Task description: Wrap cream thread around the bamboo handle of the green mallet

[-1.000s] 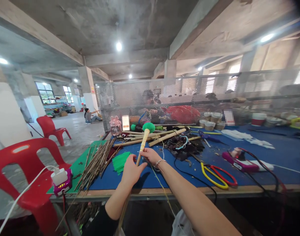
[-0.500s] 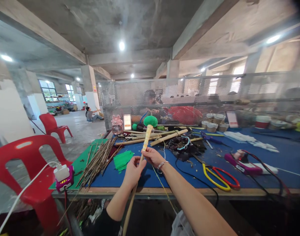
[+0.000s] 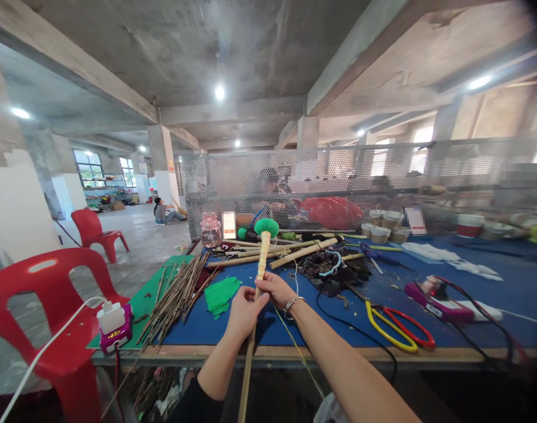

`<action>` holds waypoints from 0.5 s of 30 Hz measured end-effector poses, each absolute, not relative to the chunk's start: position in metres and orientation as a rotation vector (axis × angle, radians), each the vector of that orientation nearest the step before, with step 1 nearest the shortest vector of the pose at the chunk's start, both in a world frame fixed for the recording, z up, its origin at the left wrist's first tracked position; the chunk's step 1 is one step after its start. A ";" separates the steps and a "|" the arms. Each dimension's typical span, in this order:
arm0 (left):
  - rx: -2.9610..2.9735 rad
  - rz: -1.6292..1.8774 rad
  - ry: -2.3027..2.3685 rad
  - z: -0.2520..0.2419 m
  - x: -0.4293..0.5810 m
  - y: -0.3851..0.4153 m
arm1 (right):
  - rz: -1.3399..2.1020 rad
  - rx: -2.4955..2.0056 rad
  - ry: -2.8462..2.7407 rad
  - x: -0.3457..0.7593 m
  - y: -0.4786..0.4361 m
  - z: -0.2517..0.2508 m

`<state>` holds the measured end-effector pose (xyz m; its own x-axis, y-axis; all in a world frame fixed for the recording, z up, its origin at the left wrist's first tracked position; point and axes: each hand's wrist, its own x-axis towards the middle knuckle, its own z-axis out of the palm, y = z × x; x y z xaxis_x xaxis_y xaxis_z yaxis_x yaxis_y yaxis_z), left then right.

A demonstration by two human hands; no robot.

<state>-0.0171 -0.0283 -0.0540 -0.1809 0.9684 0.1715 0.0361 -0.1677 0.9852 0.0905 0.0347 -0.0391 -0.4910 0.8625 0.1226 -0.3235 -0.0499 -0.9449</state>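
Observation:
A long wooden stick stands tilted before me, topped by a round green cloth-covered head. Pale yellow cord wrapping winds around the stick below that head. My left hand is closed around the stick under the wrapping, thumb pressed along it. Just above, my right hand pinches the stick at the wrapping's lower end; its fingertips are partly hidden. A loose length of yellow cord trails from near the hands down past the table edge. Green cloth lies left of my hands.
Thin twigs lie in a bundle at the left. Yellow-and-red-handled scissors rest at the right, near a purple power strip. Thicker sticks lie behind. A perforated metal screen backs the table, with a person behind it.
The view has tilted slightly, so the scene sits lower. The stick stands a little more upright, its green head shifted slightly left. Both hands keep their hold.

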 end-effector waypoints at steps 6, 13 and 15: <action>1.164 1.437 1.161 -0.054 -0.024 -0.034 | 1.808 -0.594 -1.390 0.090 0.028 -0.036; 1.213 1.484 1.158 -0.061 -0.023 -0.032 | 1.746 -0.648 -1.408 0.094 0.028 -0.037; 1.243 1.566 1.172 -0.062 -0.022 -0.031 | 1.724 -0.668 -1.423 0.094 0.032 -0.042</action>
